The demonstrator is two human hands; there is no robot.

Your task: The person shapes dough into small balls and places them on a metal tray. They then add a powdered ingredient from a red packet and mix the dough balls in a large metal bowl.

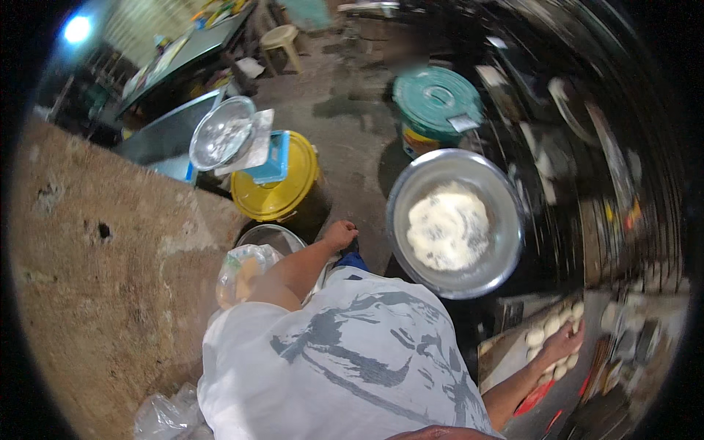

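My left hand [341, 235] hangs in front of my body with its fingers curled in. Whether anything is inside that closed hand is hidden, though something dark shows just below its fingers. Out to the right, my right hand [562, 345] reaches over a tray [506, 361] of pale, round dough balls [535, 338]. Its fingers are among the balls at the far side, too small and blurred to show whether they grip one. Between and beyond the hands is a wide metal bowl [400, 246] with white flour-like powder [449, 227] in it.
A yellow-lidded bucket [297, 172] stands ahead, bearing a blue scale [273, 163] and a small metal bowl [222, 132]. Farther off are a green-lidded bucket [438, 99] and a plastic stool [280, 38]. A worn brown surface [110, 286] fills the left, beside a plastic bag [238, 275].
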